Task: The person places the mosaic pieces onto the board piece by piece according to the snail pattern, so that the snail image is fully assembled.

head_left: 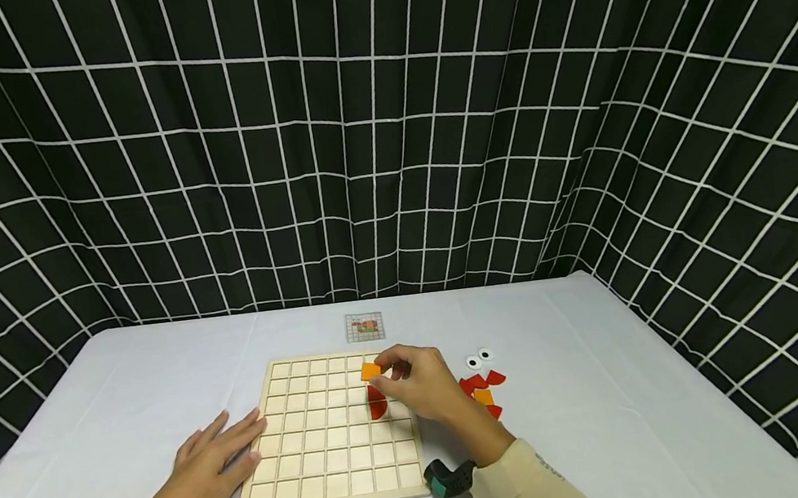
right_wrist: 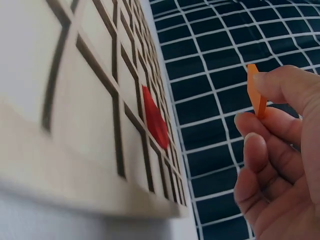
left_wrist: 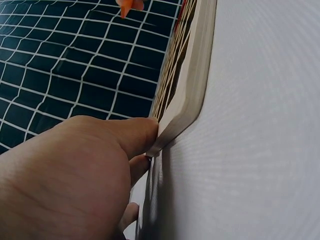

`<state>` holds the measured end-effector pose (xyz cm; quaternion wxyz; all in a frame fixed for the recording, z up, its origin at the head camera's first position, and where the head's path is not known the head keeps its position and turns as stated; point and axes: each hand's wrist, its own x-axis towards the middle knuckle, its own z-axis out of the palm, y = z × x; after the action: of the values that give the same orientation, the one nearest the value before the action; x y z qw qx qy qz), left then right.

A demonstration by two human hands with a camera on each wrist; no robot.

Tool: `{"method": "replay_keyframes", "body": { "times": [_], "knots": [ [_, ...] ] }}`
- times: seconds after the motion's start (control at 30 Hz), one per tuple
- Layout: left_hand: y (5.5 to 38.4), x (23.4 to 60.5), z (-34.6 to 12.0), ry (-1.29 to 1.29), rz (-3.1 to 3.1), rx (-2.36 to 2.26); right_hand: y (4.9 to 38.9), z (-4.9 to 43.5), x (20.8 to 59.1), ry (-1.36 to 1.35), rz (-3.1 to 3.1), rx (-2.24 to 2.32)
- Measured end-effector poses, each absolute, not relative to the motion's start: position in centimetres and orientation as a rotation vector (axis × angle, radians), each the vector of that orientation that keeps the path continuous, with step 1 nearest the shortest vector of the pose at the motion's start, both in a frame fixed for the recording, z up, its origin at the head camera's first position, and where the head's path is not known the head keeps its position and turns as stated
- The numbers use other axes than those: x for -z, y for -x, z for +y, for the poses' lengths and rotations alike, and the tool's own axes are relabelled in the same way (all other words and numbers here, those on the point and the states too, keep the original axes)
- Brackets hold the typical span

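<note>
At the white-covered table, I hold an orange square above the upper right part of a gridded wooden board, pinched between the thumb and fingertips of my right hand. The right wrist view shows the square apart from the grid, tilted on edge, with the remaining fingers curled below it. My left hand, fingers extended and gripping nothing, rests at the board's left side, its thumb against the wooden edge.

By my reckoning, the work is at an early stage. A red half-round shape already lies in the grid toward the right side, close to the pinched square; whether it is one piece or two, I cannot tell. It is the only colour I can make out set in the board, and most of the cells in sight are bare, though my right hand hides a few.

Left to place, it appears, are the square in my grasp and the pieces on the cloth to the right: two round eye pieces, several red pieces and a second orange square, partly bunched together. Beyond the board lies a small card with a coloured picture, too small to read.
</note>
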<state>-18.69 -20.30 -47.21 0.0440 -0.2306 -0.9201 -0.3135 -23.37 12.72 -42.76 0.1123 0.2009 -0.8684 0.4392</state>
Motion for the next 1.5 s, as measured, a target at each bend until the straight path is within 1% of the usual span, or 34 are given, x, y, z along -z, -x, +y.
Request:
{"method": "replay_keyframes", "body": {
  "times": [0.2,0.4,0.7,0.87,1.17,1.5],
  "knots": [
    [18.9,47.1,-20.2,0.710,-2.807,0.952,23.9,11.7,43.3,-0.596,-2.535,-1.260],
    [18.6,47.2,-20.5,0.694,-2.813,0.977,24.2,11.0,43.9,-0.676,-2.526,-1.213],
    [18.5,47.3,-20.7,0.693,-2.815,0.997,24.5,10.4,45.0,-0.670,-2.568,-1.201],
    [18.6,47.0,-20.6,0.698,-2.819,1.012,24.5,10.4,45.0,-0.629,-2.618,-1.134],
    [18.7,46.9,-20.5,0.676,-2.838,0.996,25.1,10.4,45.0,-0.665,-2.659,-1.010],
    [18.7,47.0,-20.6,0.689,-2.828,0.997,25.2,10.2,45.3,-0.676,-2.727,-0.974]
  ]
}}
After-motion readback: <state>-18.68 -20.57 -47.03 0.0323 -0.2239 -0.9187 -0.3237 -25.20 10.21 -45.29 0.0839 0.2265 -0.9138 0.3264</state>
